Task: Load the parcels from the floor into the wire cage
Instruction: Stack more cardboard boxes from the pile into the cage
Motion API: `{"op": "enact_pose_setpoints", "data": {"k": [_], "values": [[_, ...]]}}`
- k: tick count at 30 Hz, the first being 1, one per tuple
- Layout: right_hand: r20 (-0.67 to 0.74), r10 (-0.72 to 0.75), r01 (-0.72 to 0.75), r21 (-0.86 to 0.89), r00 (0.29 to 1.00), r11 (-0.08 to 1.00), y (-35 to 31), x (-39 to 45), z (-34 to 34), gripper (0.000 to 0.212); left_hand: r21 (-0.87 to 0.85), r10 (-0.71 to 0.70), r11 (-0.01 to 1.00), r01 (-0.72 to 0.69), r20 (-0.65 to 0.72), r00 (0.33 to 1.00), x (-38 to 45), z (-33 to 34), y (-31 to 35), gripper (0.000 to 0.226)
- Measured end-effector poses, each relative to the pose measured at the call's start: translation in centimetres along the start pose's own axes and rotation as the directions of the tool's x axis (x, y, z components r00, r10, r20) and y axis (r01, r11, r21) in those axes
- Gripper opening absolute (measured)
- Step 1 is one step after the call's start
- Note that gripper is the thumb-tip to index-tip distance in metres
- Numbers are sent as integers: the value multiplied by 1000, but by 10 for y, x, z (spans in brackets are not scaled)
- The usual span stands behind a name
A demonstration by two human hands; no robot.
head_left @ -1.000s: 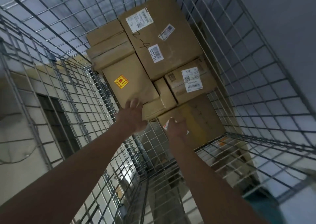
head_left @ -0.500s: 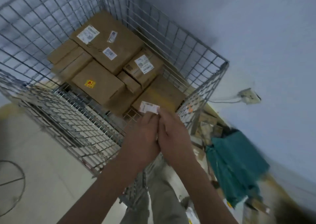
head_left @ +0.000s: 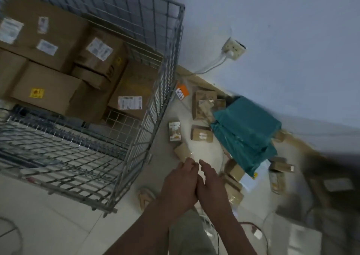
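While head view swung blurred, I noted wire cage at upper left, holding several cardboard boxes. Small parcels and teal bag lay on floor, centre right: much left. Left hand and right hand touched, fingers loose, gripping nothing.

There is just one camera, and it sits on the person's head. It looks forward and down, tilted sideways, so the pale tiled floor and the light blue wall slant across the view. The grey wire cage fills the upper left, close by. The two bare arms reach out from the bottom edge, very near the camera. The picture is blurry.
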State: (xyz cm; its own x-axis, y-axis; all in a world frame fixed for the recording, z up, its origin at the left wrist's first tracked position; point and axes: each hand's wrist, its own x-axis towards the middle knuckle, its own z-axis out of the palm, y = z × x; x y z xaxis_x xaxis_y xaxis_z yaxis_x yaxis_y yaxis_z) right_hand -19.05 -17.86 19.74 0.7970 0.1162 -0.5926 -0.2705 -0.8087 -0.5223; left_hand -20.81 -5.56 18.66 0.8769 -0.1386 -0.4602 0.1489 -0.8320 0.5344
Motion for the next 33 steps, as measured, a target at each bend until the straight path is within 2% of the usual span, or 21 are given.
{"op": "enact_pose_setpoints", "data": {"k": [3,6,7,11,13,16,19,22,24,27,29,31,33], "values": [[90,88,-92,35,992,995,24,8,13,52,4,-61,998,60,108,992,9,23,-8,43],[125,129,-139,75,984,987,49,18,24,72,5,-115,993,117,186,976,18,38,-16,38],[141,155,-168,87,978,982,58,23,26,72,23,-135,991,133,210,968,22,44,-20,40],[235,269,-299,103,934,949,81,41,19,32,40,-241,970,240,286,927,36,69,-33,48],[302,299,-343,103,905,933,93,51,11,23,48,-273,961,272,329,904,43,80,-37,46],[371,344,-370,-1,863,929,125,72,3,15,36,-373,922,386,352,858,56,93,-48,34],[393,372,-338,-155,841,928,153,94,-2,16,36,-485,860,509,366,794,76,107,-63,34],[424,377,-299,-242,824,923,177,125,-1,16,-52,-610,738,673,375,698,111,130,-87,42],[414,367,-237,-332,833,913,193,154,4,27,-152,-672,629,763,388,631,135,145,-97,43],[397,237,-27,-467,886,884,210,209,17,42,-390,-752,399,830,379,539,173,168,-103,42],[399,157,70,-498,903,864,217,254,28,49,-436,-761,337,834,396,514,202,183,-110,63],[370,90,117,-502,925,857,226,302,43,57,-420,-793,298,857,390,467,234,209,-127,86],[317,7,174,-537,948,826,236,351,64,67,-436,-832,232,870,374,409,263,232,-144,99]]}}
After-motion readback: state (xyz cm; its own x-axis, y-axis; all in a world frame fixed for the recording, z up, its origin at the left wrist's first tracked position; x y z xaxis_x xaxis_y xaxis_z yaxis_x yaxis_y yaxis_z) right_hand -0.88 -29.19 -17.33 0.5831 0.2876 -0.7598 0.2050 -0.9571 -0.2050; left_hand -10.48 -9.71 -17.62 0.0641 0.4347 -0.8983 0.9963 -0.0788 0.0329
